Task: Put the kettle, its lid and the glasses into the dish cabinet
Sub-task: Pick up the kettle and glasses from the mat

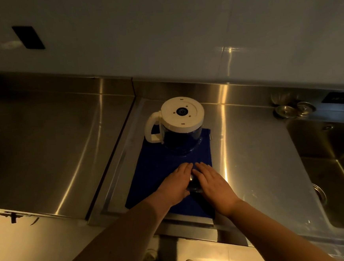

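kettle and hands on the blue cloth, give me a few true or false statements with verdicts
1. The kettle stands upside down on the blue cloth. True.
2. The left hand grips the kettle's handle. False: it is at a clear glass nearer the person, apart from the kettle.
3. Both hands flank the glass, the right hand on its other side. True.
4. The kettle sits in the sink. False: the sink lies to the right and the kettle is on the cloth.

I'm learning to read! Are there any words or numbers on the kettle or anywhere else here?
No words or numbers can be read here.
Kettle: only a round ring mark on its white underside, no letters.
Dark plate by the sink: a faint mark, too blurred to read.
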